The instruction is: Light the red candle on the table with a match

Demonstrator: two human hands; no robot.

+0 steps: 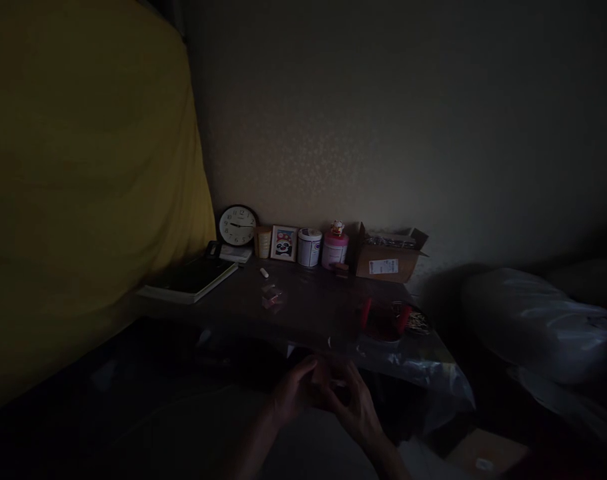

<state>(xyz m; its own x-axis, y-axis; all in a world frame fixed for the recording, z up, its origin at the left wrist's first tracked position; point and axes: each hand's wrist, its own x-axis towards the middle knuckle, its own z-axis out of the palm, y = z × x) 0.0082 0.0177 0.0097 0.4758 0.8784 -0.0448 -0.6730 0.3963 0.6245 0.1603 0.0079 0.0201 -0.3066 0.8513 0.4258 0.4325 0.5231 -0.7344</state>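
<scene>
Two bare hands meet low at 6 o'clock in the dim view, just short of the tabletop [313, 300]. A small item [322, 375], its form lost in the dark, sits between them: at 2 o'clock from the left hand [287, 395], at 10 from the right hand [357, 405]. The right grip is curled, thumb and fingers nearly closed on it; the left hand's fingers are partly hidden, so I cannot tell how far that grip is closed. From the hands, a shiny packet [271, 297] lies at 11 o'clock, a red container [386, 321] between 1 and 2, a book [191, 281] at 10, a carton [383, 265] at 1, and a pink tin [334, 253] at 12.
</scene>
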